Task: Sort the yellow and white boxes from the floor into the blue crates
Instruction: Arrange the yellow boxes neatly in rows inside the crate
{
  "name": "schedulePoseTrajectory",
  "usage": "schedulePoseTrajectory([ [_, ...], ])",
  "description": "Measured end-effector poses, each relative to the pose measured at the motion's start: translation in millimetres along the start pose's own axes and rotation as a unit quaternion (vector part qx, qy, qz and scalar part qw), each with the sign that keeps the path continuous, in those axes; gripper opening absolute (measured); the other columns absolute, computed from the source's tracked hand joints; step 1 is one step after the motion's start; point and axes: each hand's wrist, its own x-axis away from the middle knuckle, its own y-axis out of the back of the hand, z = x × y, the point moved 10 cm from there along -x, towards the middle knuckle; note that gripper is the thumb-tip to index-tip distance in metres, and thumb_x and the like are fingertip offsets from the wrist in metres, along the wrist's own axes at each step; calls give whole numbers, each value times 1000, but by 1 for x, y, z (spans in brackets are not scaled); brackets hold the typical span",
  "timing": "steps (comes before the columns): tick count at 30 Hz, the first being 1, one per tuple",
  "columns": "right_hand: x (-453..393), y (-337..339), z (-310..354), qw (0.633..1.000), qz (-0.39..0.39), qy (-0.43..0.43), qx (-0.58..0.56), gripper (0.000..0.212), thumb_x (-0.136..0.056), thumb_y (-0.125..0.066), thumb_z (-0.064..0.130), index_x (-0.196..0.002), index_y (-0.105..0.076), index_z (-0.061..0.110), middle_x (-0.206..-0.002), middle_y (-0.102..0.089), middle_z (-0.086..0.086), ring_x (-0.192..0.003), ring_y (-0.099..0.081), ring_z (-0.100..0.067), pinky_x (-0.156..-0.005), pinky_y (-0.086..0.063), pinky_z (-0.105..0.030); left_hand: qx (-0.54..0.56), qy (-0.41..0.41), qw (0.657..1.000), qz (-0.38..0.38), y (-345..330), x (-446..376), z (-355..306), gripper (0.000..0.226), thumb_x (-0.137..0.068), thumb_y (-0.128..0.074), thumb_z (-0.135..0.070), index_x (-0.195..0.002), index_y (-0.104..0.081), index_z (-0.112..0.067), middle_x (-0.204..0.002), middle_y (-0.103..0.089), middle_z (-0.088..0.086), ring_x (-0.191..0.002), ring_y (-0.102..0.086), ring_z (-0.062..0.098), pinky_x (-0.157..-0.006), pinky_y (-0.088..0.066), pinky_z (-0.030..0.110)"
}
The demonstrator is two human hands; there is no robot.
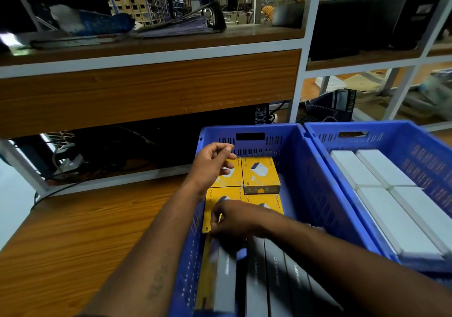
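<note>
Two blue crates stand side by side on a wooden table. The left crate (308, 170) holds several yellow boxes (260, 175) laid flat at its far end and grey-sided boxes (276, 275) standing on edge at its near end. The right crate (415, 150) holds several white boxes (384, 170). My right hand (232, 221) reaches into the left crate, and its curled fingers grip the near edge of the near-left yellow box (212, 203). My left hand (211, 162) hovers over the crate's far left corner, its fingers loosely curled and holding nothing.
The wooden table (73, 231) stretches to the left of the crates. A shelf unit with a wooden panel (146, 89) rises behind them, with cables and a dark computer case underneath. A dark bag (337, 106) lies behind the right crate.
</note>
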Motion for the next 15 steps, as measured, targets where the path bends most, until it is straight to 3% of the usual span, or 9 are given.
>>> schedulePoseTrajectory([
  [3,9,27,-5,994,0,14,-105,16,-93,-59,23,-99,-65,9,-95,-68,-11,-77,-59,-18,-64,-52,-32,0,9,1000,9,-3,0,2,21,-105,-52,-25,-120,-62,-14,-104,-69,3,-89,-64,16,-78,-57,30],
  [6,16,59,-19,979,-26,19,-201,20,-96,-55,17,-111,-59,4,-98,-66,-11,-73,-59,-14,-55,-51,-23,-20,17,1000,17,-6,0,6,22,-104,-54,-25,-123,-61,-16,-118,-66,4,-109,-64,17,-87,-57,29],
  [9,15,91,-46,961,-107,3,-255,19,-96,-57,20,-110,-60,8,-91,-67,-5,-76,-60,-16,-58,-51,-25,-44,37,998,31,-10,0,14,32,-101,-59,-30,-131,-55,-21,-132,-58,1,-124,-57,17,-96,-50,30],
  [12,16,114,-67,931,-184,-2,-315,9,-97,-57,21,-98,-61,13,-86,-66,-2,-80,-59,-18,-63,-49,-26,-81,74,993,43,-13,3,22,47,-99,-60,-37,-141,-47,-22,-138,-54,0,-127,-51,20,-95,-42,34],
  [15,18,127,-82,900,-249,-12,-358,8,-98,-55,20,-96,-61,15,-90,-63,-5,-81,-60,-19,-68,-49,-30,-96,119,985,76,-22,6,33,57,-99,-59,-41,-149,-37,-23,-144,-48,5,-129,-52,28,-95,-46,42],
])
